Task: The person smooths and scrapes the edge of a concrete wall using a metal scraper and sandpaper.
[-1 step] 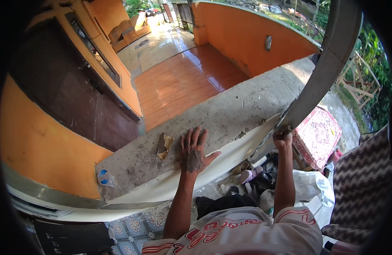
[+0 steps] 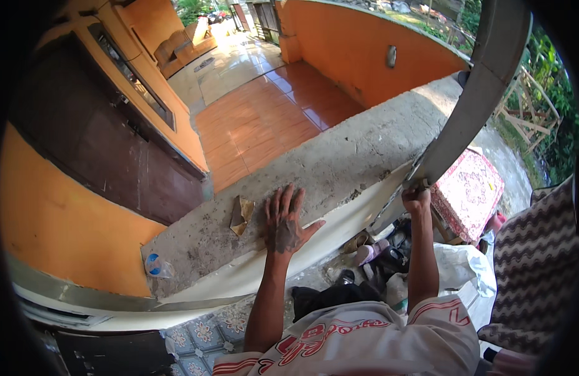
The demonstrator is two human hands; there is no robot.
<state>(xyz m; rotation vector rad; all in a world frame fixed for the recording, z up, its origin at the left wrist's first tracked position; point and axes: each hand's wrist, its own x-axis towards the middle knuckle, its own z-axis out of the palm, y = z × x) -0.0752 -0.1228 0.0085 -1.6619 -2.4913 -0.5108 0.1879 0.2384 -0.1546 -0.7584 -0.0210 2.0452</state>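
Concrete ledge [image 2: 346, 156]: looked rough.
Left hand [image 2: 283, 230]: lay spread atop ledge.
Right hand [image 2: 416, 200]: curled closed beside ledge; contents could not be told.
Bracing: flat palm seemed steadiest.

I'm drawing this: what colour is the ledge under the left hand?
The ledge is grey, seen in the head view.

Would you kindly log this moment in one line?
left hand: spread on concrete ledge; right hand: closed by grey post, contents unclear; by left hand: brown scrap
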